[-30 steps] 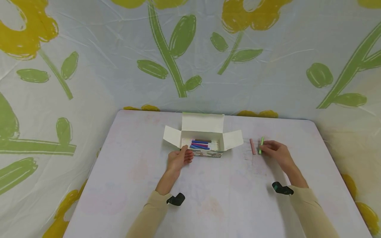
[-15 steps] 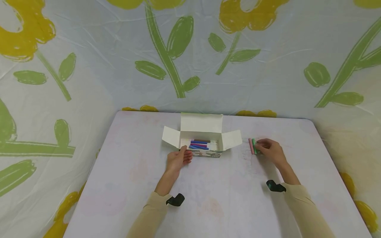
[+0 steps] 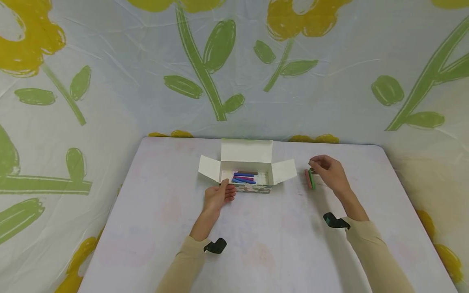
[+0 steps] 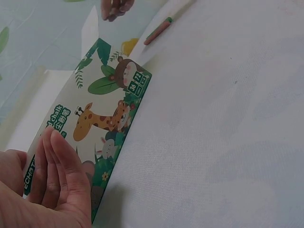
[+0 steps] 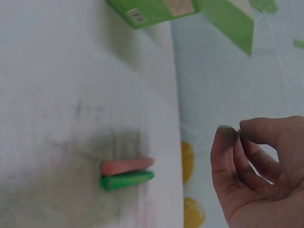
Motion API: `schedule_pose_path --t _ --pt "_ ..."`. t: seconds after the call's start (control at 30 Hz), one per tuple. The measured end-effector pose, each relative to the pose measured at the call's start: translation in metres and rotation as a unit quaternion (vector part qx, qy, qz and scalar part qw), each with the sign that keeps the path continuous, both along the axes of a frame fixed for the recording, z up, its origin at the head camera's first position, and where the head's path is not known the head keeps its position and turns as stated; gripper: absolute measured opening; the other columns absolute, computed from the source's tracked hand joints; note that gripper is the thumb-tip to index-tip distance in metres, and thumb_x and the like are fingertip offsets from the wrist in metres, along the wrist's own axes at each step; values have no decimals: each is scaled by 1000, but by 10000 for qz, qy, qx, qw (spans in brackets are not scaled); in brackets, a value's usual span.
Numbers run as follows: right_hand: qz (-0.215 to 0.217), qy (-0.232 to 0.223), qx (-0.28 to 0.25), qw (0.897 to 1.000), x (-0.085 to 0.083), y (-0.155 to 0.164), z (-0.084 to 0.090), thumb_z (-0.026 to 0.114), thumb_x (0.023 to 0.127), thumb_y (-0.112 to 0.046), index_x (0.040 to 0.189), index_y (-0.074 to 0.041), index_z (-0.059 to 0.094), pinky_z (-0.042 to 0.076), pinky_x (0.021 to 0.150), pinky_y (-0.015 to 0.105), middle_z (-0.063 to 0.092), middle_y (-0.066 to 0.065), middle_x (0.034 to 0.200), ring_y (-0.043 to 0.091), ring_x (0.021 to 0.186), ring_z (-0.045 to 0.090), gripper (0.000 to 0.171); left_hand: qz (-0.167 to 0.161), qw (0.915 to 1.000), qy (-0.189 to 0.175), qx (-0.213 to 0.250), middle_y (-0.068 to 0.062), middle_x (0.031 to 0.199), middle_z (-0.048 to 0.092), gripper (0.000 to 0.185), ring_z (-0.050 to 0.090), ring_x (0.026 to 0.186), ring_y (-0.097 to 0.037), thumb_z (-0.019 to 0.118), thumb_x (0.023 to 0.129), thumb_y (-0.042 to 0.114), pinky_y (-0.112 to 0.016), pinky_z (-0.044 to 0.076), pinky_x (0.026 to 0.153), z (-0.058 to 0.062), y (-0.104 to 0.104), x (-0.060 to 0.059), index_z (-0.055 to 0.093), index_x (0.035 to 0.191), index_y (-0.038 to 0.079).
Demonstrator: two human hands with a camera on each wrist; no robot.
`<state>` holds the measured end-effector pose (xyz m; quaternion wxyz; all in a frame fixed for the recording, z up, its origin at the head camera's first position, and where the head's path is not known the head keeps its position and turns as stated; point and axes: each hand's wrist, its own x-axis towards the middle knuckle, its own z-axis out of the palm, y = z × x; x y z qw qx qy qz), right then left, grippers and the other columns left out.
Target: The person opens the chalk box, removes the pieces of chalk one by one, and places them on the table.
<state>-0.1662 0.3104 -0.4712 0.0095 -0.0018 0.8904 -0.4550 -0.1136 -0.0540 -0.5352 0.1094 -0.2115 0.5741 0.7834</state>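
On the pale table (image 3: 256, 244), an open chalk box (image 3: 247, 169) sits near the far edge with its lid and side flaps spread; several sticks of chalk (image 3: 244, 177), blue, purple and a brownish one, lie inside it. The left hand (image 3: 219, 194) rests against the box's near left corner, its fingers (image 4: 61, 166) straight and laid flat on the printed front panel, where a giraffe and green leaves show; it grips nothing. To the right of the box, well apart from it, a pink chalk (image 3: 307, 179) and a green chalk (image 3: 312, 179) lie side by side on the table, touching or nearly so. The right hand (image 3: 327, 171) hovers just above and beside the far end of the green chalk, its fingers (image 5: 228, 147) loosely curled with thumb and forefinger close together. In the right wrist view, the hand is clear of both sticks and holds nothing. Both sleeves are beige, and a small black camera mount (image 3: 216, 246) sits at each wrist. A sheet printed with yellow flowers and green leaves (image 3: 220, 44) hangs behind the table.
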Motion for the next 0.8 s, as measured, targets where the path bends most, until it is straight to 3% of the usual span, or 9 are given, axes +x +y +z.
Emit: schedule_pose_path --t 0.33,0.57,0.8 --pt "159 450 -73 9988 -11 -32 26 61 105 -25 122 3 64 56 75 14 68 22 107 10 84 67 33 99 9999 -34 8 -10 85 75 39 70 71 -12 63 103 27 -23 61 68 -1 1 0 72 98 -10" --pt "545 1002 29 9935 -19 -60 36 63 104 -16 118 5 65 52 70 9 69 21 105 20 82 66 26 136 9999 -5 26 -9 84 75 38 70 70 -11 63 103 27 -23 61 68 1 2 0 73 97 -10" --pt "958 977 27 9906 -23 -86 35 66 102 -13 116 3 66 52 74 9 71 19 105 30 86 70 22 133 9999 51 52 -9 83 75 38 70 70 -11 63 103 27 -23 60 67 -2 2 0 73 96 -10"
